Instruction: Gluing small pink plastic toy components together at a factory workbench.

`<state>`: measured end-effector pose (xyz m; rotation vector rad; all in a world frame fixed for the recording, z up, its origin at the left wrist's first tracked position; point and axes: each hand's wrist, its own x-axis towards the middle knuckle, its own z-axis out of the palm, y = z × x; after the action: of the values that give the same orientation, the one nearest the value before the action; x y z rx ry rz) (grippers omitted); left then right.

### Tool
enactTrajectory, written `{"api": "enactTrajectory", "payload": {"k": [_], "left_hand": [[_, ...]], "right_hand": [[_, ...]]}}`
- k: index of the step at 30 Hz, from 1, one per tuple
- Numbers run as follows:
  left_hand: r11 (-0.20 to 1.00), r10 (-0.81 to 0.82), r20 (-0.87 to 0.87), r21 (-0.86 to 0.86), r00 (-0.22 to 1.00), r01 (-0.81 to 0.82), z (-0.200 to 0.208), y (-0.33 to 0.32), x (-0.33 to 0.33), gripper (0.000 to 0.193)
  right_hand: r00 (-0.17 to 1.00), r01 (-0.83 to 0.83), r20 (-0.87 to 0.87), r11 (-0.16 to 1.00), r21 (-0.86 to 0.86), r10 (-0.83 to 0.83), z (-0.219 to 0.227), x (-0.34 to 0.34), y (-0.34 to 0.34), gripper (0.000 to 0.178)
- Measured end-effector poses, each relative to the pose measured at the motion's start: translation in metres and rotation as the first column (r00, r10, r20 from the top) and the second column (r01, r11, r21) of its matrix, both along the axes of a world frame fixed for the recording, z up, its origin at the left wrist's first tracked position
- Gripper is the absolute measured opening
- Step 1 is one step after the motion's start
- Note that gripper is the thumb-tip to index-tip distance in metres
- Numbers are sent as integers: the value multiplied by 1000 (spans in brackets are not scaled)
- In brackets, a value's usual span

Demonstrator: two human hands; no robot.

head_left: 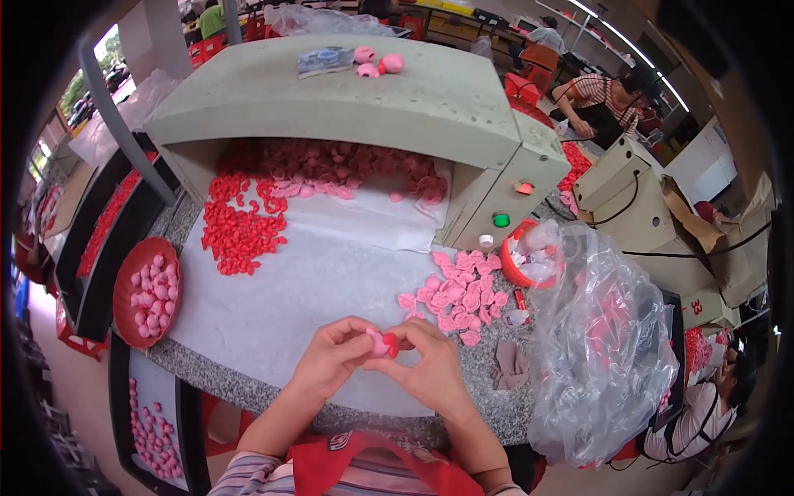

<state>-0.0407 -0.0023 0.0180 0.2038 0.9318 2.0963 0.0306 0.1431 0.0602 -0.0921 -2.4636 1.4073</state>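
Note:
Above the near edge of the worktable, my two hands meet over one small piece. The fingers of my left hand (pixel 328 357) are closed around a round pink part (pixel 377 341). My right hand (pixel 432 364) pinches a small red part (pixel 391 344) against its right side. Fingertips hide some of where the two touch. Just beyond my right hand lies a heap of loose pink curled parts (pixel 463 298). Farther left is a heap of small red parts (pixel 240 231). A red scalloped bowl (pixel 121 302) at the left holds several round pink pieces.
A grey-green machine housing (pixel 331 99) spans the back, with more pink and red parts under its opening. To the right stand an orange-red basket (pixel 510 269) and a large clear plastic bag (pixel 595 380). Black trays (pixel 120 405) flank the left. Other people sit farther off.

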Motion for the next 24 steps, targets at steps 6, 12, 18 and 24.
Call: {"api": "enactTrajectory", "payload": {"k": [6, 12, 18, 24], "left_hand": [[996, -39, 276, 88, 960, 15, -11, 3, 0, 21], [992, 119, 6, -53, 993, -118, -4, 0, 8, 15], [965, 126, -370, -170, 920, -201, 6, 0, 11, 15], [991, 69, 19, -115, 997, -66, 7, -4, 7, 15]], "right_hand": [[993, 34, 113, 998, 49, -39, 4, 0, -2, 31], [990, 24, 141, 999, -38, -18, -3, 2, -1, 29], [984, 114, 148, 992, -61, -104, -8, 4, 0, 30], [981, 28, 189, 939, -343, 40, -15, 6, 0, 28]]}}
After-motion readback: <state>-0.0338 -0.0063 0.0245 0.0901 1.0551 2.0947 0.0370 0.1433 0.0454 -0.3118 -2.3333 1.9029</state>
